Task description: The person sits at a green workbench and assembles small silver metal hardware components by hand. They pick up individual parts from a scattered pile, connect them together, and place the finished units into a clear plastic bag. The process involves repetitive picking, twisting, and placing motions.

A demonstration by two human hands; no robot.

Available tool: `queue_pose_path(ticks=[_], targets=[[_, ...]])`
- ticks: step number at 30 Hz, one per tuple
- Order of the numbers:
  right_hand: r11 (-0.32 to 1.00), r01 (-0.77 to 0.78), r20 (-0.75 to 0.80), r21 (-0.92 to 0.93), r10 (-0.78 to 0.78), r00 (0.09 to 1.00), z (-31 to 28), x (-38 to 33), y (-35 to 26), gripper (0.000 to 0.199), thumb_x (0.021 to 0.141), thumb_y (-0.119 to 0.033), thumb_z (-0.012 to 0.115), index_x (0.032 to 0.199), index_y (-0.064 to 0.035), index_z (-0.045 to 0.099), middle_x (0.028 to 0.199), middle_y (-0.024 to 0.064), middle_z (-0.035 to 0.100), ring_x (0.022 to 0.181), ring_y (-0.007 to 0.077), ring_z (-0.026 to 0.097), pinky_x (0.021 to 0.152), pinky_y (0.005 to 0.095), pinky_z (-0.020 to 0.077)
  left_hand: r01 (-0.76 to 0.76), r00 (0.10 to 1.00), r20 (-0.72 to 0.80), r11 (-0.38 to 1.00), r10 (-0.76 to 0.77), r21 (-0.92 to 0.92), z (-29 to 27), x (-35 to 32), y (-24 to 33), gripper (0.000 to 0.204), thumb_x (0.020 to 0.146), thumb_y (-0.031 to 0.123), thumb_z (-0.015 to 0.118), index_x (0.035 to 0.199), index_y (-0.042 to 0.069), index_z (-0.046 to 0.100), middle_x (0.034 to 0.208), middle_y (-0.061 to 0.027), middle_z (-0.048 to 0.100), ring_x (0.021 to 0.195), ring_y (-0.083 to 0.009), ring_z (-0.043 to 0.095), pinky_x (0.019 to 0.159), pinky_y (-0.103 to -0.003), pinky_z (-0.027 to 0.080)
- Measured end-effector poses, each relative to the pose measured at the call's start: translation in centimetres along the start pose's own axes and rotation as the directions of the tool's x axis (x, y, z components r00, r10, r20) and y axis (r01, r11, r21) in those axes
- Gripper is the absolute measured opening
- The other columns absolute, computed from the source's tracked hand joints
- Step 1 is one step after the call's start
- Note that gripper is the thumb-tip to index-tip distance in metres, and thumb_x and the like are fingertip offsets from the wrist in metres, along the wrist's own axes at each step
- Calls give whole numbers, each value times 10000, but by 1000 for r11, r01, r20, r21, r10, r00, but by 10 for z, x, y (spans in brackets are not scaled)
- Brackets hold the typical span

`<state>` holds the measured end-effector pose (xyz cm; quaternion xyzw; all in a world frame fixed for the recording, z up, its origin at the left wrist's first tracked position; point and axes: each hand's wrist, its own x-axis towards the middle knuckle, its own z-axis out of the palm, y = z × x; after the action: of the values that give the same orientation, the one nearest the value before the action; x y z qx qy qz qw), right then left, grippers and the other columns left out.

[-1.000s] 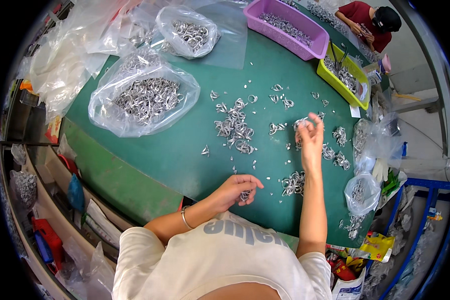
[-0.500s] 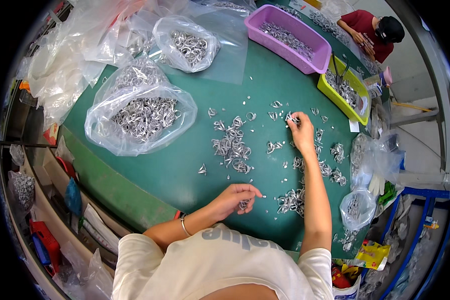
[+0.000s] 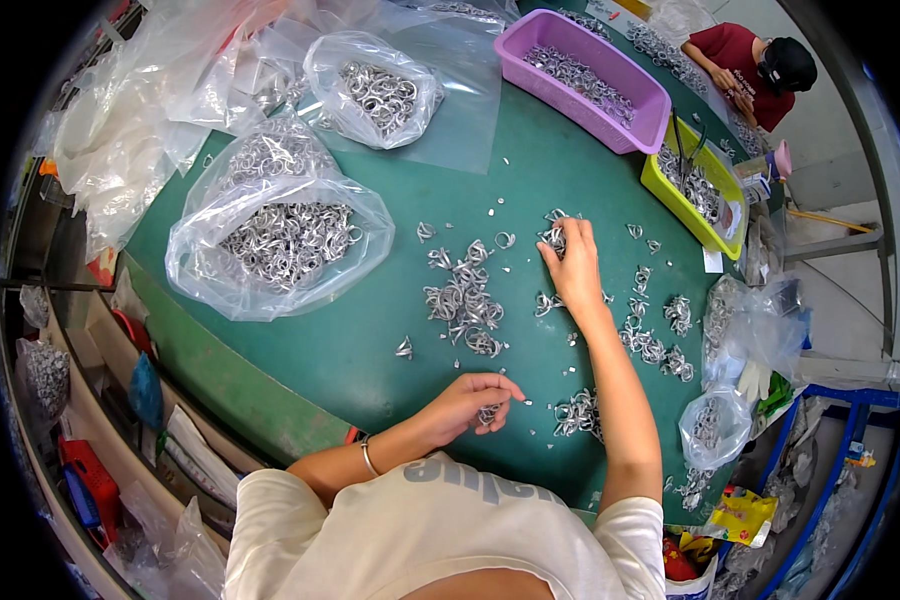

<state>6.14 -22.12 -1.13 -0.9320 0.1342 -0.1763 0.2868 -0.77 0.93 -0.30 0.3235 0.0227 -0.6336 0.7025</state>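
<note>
Silver metal rings lie in loose clusters over the green table. My left hand (image 3: 473, 402) is curled palm-in close to my body, with a few rings (image 3: 488, 412) showing inside its bent fingers. Farther out, my right hand (image 3: 576, 268) reaches over the table, fingers pointing away, closed around a small bunch of rings (image 3: 553, 238). Left of it lies the main ring pile (image 3: 465, 300). Another cluster (image 3: 576, 414) sits beside my right forearm, which partly covers it. Tiny silver bits (image 3: 506, 269) are scattered between the clusters.
Two clear bags of rings (image 3: 185, 245) (image 3: 428, 100) stand at the left and back. A purple basket (image 3: 515, 62) and a yellow-green basket (image 3: 685, 212) hold more pieces at back right. Smaller bags (image 3: 715, 455) line the right edge. A co-worker (image 3: 735, 65) works at the far right.
My right hand has moved left with the rings in its fingers, to where loose rings lay. My left hand has hardly moved. The view has shifted slightly.
</note>
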Motion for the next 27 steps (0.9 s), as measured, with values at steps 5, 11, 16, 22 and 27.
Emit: queue_pose_path(ticks=[5, 11, 16, 22, 27], targets=[[778, -296, 127, 554, 273, 954, -9, 13, 9, 177, 729, -29, 650, 872, -31, 547, 659, 7, 523, 610, 65, 485, 544, 214, 389, 7, 1000, -22, 999, -8, -33, 1, 0, 1, 143, 903, 111, 487, 942, 11, 582, 621, -35, 496, 542, -115, 466, 440, -221, 318], [989, 133, 65, 68, -138, 988, -4, 24, 10, 243, 720, -109, 701, 900, -21, 563, 806, 102, 539, 691, 248, 560, 611, 337, 451, 11, 1000, -23, 999, -12, -38, 1, 0, 1, 143, 903, 111, 487, 942, 9, 580, 623, -38, 499, 543, -120, 468, 440, -224, 328], [995, 100, 97, 9, -100, 990, 4, 12, 2, 274, 685, -132, 741, 867, -6, 580, 835, 141, 563, 731, 301, 575, 641, 371, 462, 0, 1000, -27, 999, -1, -37, 0, 1, 1, 145, 905, 113, 486, 942, 9, 580, 625, -38, 499, 545, -121, 468, 441, -225, 332], [955, -136, -143, 264, 178, 974, -9, 35, 16, 217, 691, -84, 722, 845, 6, 598, 792, 134, 600, 683, 241, 581, 635, 340, 458, -2, 1000, -22, 1000, 1, -31, 1, 1, 2, 147, 908, 110, 479, 943, 8, 578, 631, -38, 499, 547, -121, 468, 445, -224, 337], [1000, 14, -28, 11, -13, 1000, 0, 36, 17, 258, 646, -77, 748, 835, 5, 593, 789, 160, 560, 730, 335, 566, 662, 395, 458, -3, 999, -41, 1000, 2, -9, 2, 2, 3, 156, 911, 108, 468, 937, 5, 582, 631, -45, 501, 545, -122, 469, 446, -225, 338]])
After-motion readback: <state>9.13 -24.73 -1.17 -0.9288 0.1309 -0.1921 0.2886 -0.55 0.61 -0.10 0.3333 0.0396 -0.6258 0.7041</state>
